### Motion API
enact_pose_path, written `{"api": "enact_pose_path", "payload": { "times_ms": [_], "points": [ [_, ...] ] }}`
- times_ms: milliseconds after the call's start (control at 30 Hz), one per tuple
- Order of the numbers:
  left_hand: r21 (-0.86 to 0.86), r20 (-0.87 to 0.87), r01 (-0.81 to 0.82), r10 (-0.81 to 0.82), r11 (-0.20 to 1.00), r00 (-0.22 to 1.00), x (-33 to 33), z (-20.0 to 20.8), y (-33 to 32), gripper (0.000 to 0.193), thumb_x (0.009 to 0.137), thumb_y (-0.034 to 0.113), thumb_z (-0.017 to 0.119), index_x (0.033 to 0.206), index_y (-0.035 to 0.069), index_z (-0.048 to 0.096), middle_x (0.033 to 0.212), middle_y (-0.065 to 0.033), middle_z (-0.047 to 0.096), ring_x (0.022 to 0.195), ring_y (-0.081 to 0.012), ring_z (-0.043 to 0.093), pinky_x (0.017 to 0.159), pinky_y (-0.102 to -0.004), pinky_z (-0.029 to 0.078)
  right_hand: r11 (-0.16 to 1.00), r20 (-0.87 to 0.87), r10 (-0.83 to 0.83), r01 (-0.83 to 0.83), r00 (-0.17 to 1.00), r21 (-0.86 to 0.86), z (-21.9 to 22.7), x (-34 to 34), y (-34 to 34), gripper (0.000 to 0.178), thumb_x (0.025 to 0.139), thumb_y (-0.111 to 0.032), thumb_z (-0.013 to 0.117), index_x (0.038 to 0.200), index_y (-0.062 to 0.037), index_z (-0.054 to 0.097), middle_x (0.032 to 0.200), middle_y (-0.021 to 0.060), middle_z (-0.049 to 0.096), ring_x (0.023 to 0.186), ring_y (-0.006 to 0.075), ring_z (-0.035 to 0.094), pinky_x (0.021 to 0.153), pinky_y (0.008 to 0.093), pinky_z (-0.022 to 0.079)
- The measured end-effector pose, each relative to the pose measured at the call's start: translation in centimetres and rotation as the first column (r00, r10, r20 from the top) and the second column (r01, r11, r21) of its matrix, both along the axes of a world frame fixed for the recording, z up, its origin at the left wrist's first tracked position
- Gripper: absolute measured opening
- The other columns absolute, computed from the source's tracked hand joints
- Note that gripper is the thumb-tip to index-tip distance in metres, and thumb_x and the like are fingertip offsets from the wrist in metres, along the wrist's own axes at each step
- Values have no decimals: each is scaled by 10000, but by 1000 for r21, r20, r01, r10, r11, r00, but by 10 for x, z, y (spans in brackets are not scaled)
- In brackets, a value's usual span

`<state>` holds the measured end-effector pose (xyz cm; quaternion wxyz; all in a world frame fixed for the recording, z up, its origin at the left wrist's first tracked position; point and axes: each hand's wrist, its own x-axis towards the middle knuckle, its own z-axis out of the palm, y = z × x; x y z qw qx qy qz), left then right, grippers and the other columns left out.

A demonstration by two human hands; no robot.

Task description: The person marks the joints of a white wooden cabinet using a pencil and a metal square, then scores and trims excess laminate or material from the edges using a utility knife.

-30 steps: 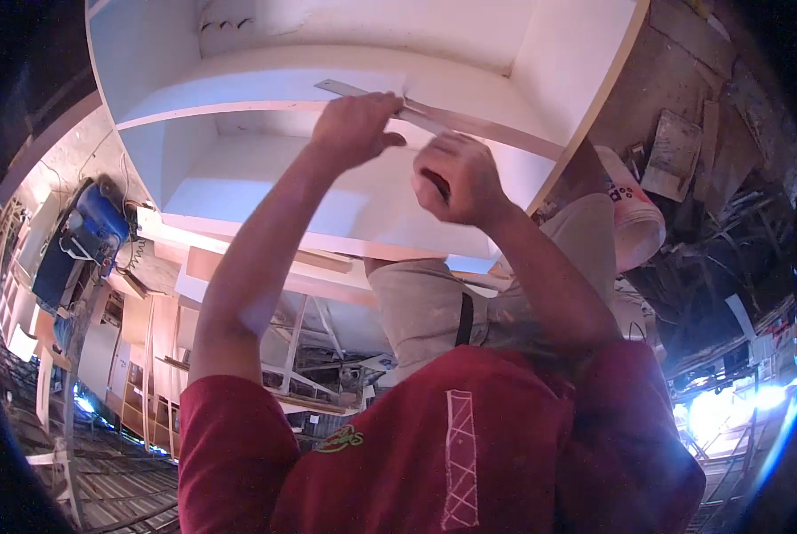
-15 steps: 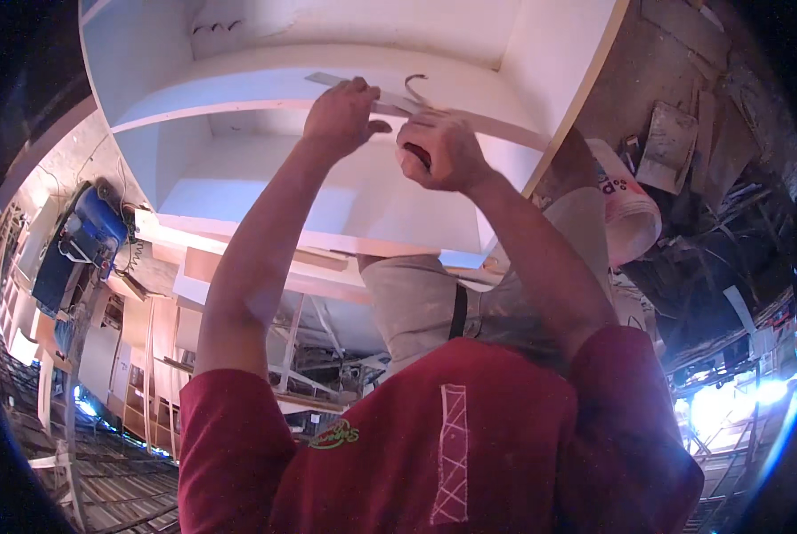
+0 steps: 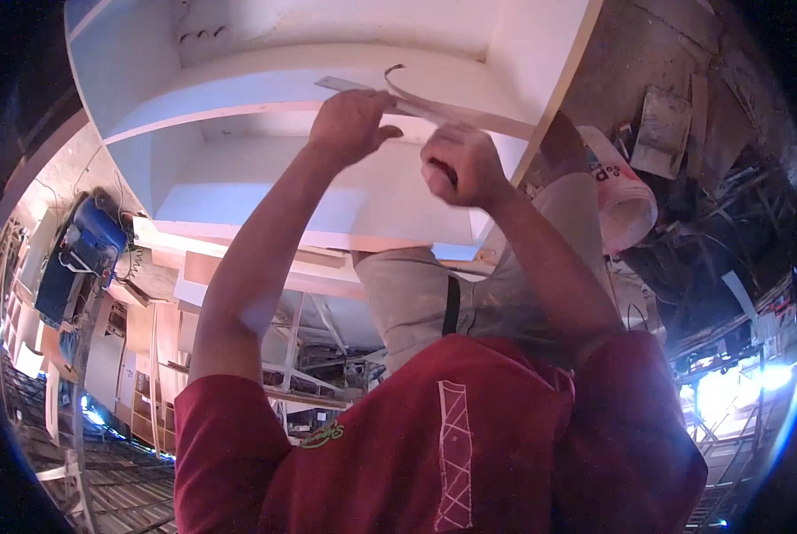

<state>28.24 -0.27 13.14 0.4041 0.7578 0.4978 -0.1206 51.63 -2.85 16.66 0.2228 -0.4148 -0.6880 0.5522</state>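
Note:
A flat grey metal-looking strip [image 3: 332, 84] lies along the front edge of a white cabinet shelf [image 3: 238, 109]. My left hand [image 3: 352, 125] grips it from above, fingers curled over and thumb sticking out to the side. The strip runs on toward my right hand [image 3: 466, 165], which is closed in a fist around that end; a dark gap shows inside the fist, and what lies within the palm is hidden. Behind the strip, a thin curled sliver [image 3: 397, 82] rises from the shelf edge between my hands.
The white cabinet [image 3: 434, 209] spreads before me, with side panels left and right. A white bucket [image 3: 626, 209] lies tipped at the right, near scrap boards [image 3: 664, 132]. A blue machine [image 3: 98, 227] stands at the left, beside leaning boards.
Both hands and the grey strip have shifted right along the shelf edge. My right hand is farther from the left one and lower. The curled sliver now shows longer.

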Motion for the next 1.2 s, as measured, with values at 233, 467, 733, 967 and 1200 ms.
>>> {"api": "enact_pose_path", "payload": {
  "times_ms": [233, 467, 733, 967, 1200],
  "points": [
    [-71, -23, 54, -56, 996, 998, 16, 3, 8, 443, 866, 423, 748, 1153, 102, 646, 1057, -137, 725, 1034, -322, 691, 880, -457, 546, 998, 29, -59, 59, 998, 8, 7, 9, -3, 126, 734, -205, 625, 759, -83, 610, 727, 108, 616, 704, 349, 642, 677, 475, 531],
    [-78, -51, 42, -46, 996, 998, 34, -1, 8, 456, 842, 355, 782, 1163, 69, 628, 1232, -149, 683, 1102, -317, 673, 931, -428, 544, 999, 91, -33, 30, 995, 33, -8, 17, -5, 124, 739, -177, 626, 736, -59, 588, 744, 115, 611, 736, 346, 619, 714, 464, 506],
    [-89, -79, 36, -43, 995, 996, 58, 1, 5, 555, 894, 387, 733, 1338, 92, 581, 1372, -135, 627, 1230, -314, 620, 1035, -446, 502, 997, 117, 8, -17, 993, 78, -16, 31, -3, 145, 754, -223, 620, 747, -80, 597, 730, 112, 613, 717, 335, 641, 704, 467, 531],
    [-75, -46, 49, -52, 996, 998, 67, 2, -4, 533, 902, 368, 721, 1329, 75, 592, 1359, -146, 633, 1240, -301, 617, 1046, -439, 494, 999, 131, 22, -27, 991, 36, -8, 51, -1, 157, 765, -235, 627, 752, -81, 602, 731, 114, 621, 717, 348, 644, 704, 469, 532],
    [54, 98, 83, -88, 995, 991, 86, 12, -19, 527, 881, 343, 742, 1297, 60, 586, 1348, -142, 632, 1263, -319, 598, 1055, -436, 488, 999, 111, 11, -16, 994, 48, 6, 75, -11, 177, 745, -249, 644, 759, -74, 625, 743, 122, 628, 720, 354, 643, 701, 473, 533]
  ]
}}
